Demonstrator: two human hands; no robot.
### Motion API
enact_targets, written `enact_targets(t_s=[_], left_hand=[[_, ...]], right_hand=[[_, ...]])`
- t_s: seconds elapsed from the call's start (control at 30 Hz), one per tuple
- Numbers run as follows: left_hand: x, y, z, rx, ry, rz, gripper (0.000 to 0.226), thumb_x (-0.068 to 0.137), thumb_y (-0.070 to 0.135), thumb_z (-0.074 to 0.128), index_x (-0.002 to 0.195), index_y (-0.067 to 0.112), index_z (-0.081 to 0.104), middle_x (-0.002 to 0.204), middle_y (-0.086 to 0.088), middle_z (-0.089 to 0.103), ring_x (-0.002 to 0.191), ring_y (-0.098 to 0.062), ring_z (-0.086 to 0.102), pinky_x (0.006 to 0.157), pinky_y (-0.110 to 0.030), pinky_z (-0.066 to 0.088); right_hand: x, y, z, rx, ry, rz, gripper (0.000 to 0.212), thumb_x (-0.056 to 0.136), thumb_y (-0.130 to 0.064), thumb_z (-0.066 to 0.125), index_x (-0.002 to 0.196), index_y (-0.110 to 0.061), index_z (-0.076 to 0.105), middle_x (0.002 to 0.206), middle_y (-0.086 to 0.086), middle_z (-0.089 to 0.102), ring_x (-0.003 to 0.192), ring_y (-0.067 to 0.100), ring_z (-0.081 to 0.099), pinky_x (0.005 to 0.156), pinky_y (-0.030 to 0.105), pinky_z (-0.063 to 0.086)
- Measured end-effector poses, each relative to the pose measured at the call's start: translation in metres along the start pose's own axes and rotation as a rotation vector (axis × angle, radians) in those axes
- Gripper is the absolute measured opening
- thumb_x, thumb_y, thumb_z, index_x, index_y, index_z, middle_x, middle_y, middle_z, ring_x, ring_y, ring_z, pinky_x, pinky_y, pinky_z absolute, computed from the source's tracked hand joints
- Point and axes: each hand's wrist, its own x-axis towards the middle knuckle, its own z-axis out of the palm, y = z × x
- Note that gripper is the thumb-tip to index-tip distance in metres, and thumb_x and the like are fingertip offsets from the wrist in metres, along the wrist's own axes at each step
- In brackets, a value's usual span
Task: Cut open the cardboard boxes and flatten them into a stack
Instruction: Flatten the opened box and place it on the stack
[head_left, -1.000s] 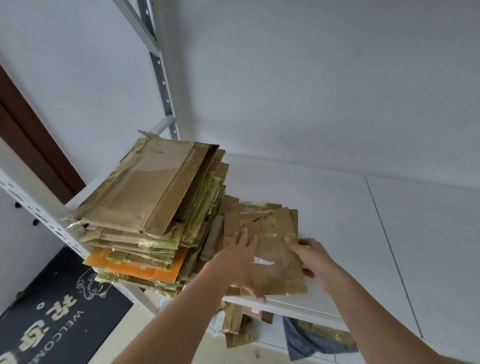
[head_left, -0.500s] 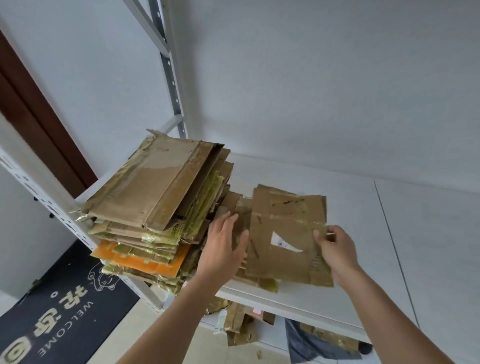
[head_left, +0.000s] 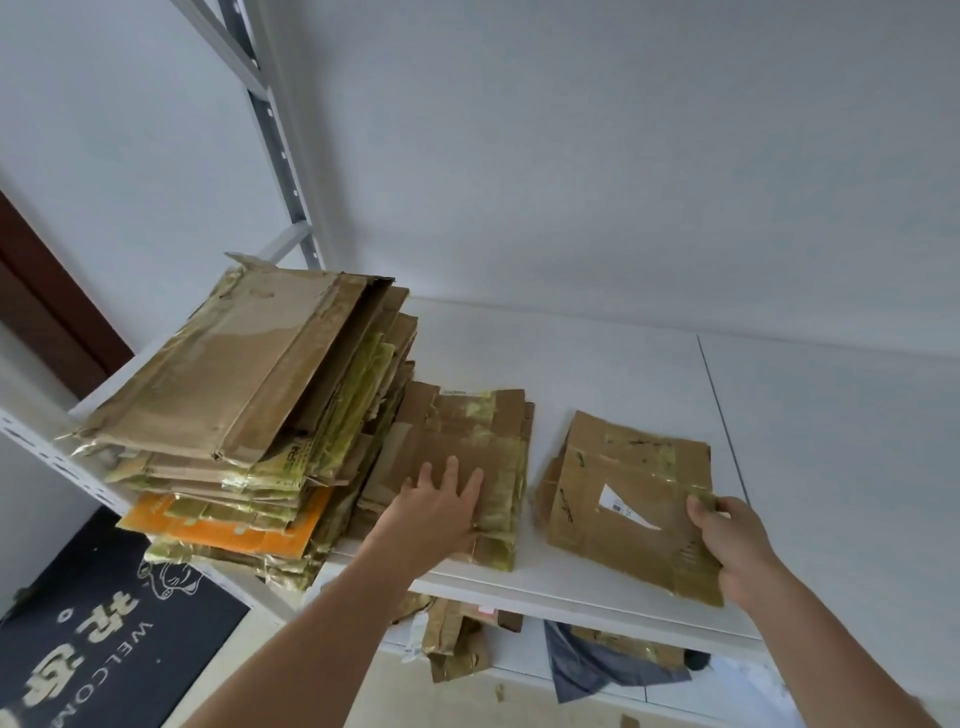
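Both hands: left hand (head_left: 439, 506) flat on small stack (head_left: 467, 457); right hand (head_left: 727, 545) pinches flattened box (head_left: 623, 499).

white wall (head_left: 623, 156), white shelf (head_left: 597, 364), dark doormat (head_left: 104, 634)

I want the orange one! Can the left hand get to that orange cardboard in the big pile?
Probably not easily. The left hand lies flat on the small brown cardboard stack, and the orange flattened cardboard sits under many brown pieces of the tall pile; only its edge is free.

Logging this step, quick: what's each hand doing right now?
Left hand: open, fingers flat on the short cardboard stack.
Right hand: grip pinching the labelled flattened box.
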Motion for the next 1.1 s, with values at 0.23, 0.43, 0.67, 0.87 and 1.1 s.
enact_targets(t_s=[0.23,0.43,0.67,0.87,1.1], left_hand=[[-0.006,-0.004,-0.05,-0.493,0.328,-0.217,0.057,0.106,0.024,0.033,0.157,0.012,0.011,0.146,-0.014,0.048,0.109,-0.03,0.065,0.082,-0.04,0.056],[-0.028,-0.012,-0.072,-0.777,0.566,-0.331,0.05,0.105,0.021,0.033,0.153,0.011,0.026,0.075,0.003,0.057,0.058,-0.007,0.054,0.044,-0.021,0.033],[-0.043,-0.012,-0.085,-0.795,0.71,-0.257,0.052,0.105,0.021,0.034,0.155,0.013,0.022,0.108,-0.01,0.065,0.061,-0.014,0.055,0.046,-0.02,0.034],[-0.038,-0.007,-0.068,-0.471,0.547,-0.205,0.06,0.106,0.023,0.036,0.157,0.012,0.007,0.163,-0.011,0.018,0.139,-0.028,0.043,0.111,-0.037,0.04],[-0.018,0.019,0.007,-0.113,0.127,-0.024,0.076,0.101,0.015,0.052,0.157,0.011,0.0,0.164,-0.017,0.003,0.151,-0.037,0.008,0.123,-0.051,0.014]], right_hand=[[-0.015,-0.013,-0.002,0.057,-0.018,-0.039,0.03,0.1,-0.031,0.056,0.119,-0.008,0.053,0.113,0.017,0.059,0.103,0.039,0.06,0.092,0.052,0.052],[-0.044,-0.026,0.049,0.041,-0.114,-0.115,0.026,0.098,-0.033,0.059,0.105,-0.008,0.056,0.11,0.017,0.064,0.096,0.034,0.063,0.09,0.053,0.054],[-0.059,-0.036,0.107,0.141,-0.253,-0.017,0.023,0.099,-0.033,0.056,0.097,-0.01,0.056,0.103,0.014,0.063,0.095,0.035,0.062,0.086,0.055,0.056],[-0.061,-0.027,0.132,-0.138,-0.232,-0.182,0.043,0.094,-0.049,0.058,0.099,-0.006,0.059,0.095,0.013,0.064,0.078,0.023,0.057,0.07,0.034,0.047],[-0.051,-0.024,0.125,0.083,-0.464,-0.038,0.069,0.099,-0.062,0.022,0.149,-0.018,0.038,0.142,0.006,0.049,0.127,0.024,0.05,0.109,0.039,0.043]])
